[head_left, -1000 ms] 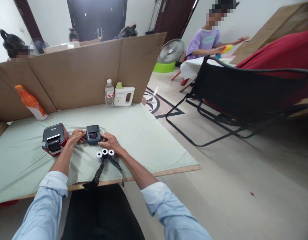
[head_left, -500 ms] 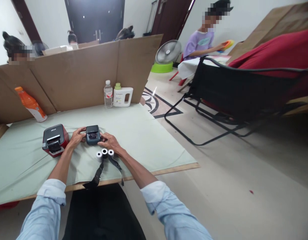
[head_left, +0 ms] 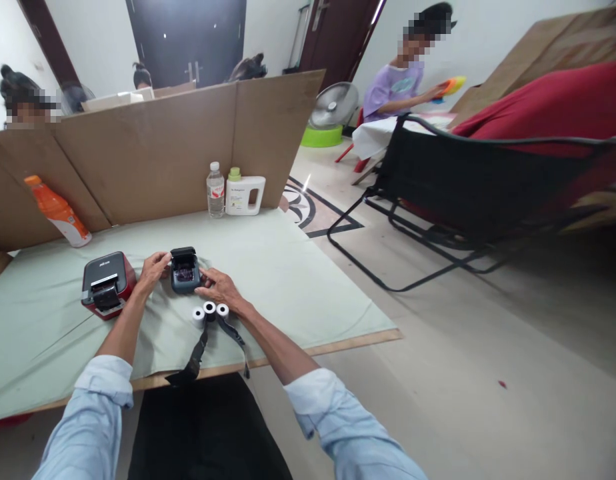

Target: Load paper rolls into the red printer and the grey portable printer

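Observation:
A small dark portable printer (head_left: pixel 187 285) sits on the cloth-covered table with its lid raised and a dark, shiny interior showing. My left hand (head_left: pixel 153 272) has its fingertips at the upper left edge, by the lid. The printer's right side is gripped by my right hand (head_left: pixel 219 287), thumb toward the near corner. Just in front stand three small white-ended paper rolls (head_left: pixel 209 309), with dark strips (head_left: pixel 194 357) trailing over the table's front edge. Left of my left hand is a larger red-and-black printer (head_left: pixel 108 283) with a dark strip coming from its front.
A cardboard screen (head_left: pixel 153 153) lines the table's back. Before it stand an orange bottle (head_left: pixel 58 212), a clear water bottle (head_left: pixel 216 192) and a white jug (head_left: pixel 245 195). Right of the table (head_left: pixel 308 293) is a black folding chair (head_left: pixel 453 180). A person (head_left: pixel 395 90) sits beyond; others are behind the screen.
The portable printer's lid has swung up, exposing the inside. My left hand has shifted slightly up along with it; my right hand keeps its grip on the side.

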The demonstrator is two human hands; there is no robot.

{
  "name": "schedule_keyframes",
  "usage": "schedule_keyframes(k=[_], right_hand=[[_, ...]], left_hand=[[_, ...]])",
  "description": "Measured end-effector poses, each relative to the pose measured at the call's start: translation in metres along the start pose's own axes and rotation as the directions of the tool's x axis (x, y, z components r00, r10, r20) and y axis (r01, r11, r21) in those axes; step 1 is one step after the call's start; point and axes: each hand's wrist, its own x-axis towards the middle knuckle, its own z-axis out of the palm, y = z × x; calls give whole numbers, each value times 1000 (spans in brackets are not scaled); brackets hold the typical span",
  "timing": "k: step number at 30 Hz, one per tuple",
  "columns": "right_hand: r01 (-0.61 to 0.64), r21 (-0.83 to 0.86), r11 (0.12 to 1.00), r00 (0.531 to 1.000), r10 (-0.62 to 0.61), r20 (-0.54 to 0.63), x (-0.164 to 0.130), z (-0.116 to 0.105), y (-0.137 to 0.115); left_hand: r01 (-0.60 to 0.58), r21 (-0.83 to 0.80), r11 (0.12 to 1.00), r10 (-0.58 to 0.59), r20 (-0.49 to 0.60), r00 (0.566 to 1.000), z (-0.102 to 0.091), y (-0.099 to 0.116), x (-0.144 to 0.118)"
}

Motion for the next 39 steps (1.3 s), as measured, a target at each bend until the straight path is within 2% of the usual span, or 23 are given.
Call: schedule_keyframes(k=[3, 6, 10, 13, 15, 18, 21, 24, 28, 32, 39], right_hand=[[-15, -5, 1000, 1000, 15, 3, 0, -1, -3], [-17, 1, 1000, 1000, 17, 7, 0, -2, -5], [-6, 7, 1000, 1000, 6, 10, 0, -2, -5], [-3, 3, 1000, 1000, 3, 7, 0, -2, -5], [0, 5, 1000, 1000, 0, 10, 0, -2, -4], [1, 2, 1000, 1000, -1, 16, 1, -3, -3], [9, -11, 1000, 1000, -9, 24, 2, -4, -3], [15, -18, 1000, 999, -14, 30, 2, -5, -3], [0, -18, 1000, 999, 1, 46, 5, -6, -5], [9, -6, 1000, 998, -8, 68, 8, -11, -8], [24, 26, 999, 999, -25, 24, 15, -31, -21]], left_hand=[[7, 8, 1000, -7, -36, 999, 8, 2, 9], [-3, 25, 1000, 3, 6, 1000, 10, 3, 12], [-70, 78, 994, 57, 166, 985, -4, -3, 7], [-204, 164, 965, 144, 319, 937, -17, -13, 5], [-310, 232, 922, 220, 345, 912, -21, -18, 7], [-424, 303, 854, 314, 349, 883, -21, -22, 12], [-468, 331, 819, 357, 344, 868, -17, -23, 13], [-482, 393, 783, 378, 314, 871, -10, -23, 11], [-439, 502, 745, 375, 228, 899, 4, -20, 8], [-401, 541, 740, 389, 143, 910, 15, -9, 4], [-429, 478, 766, 416, 140, 899, 12, 25, -11]])
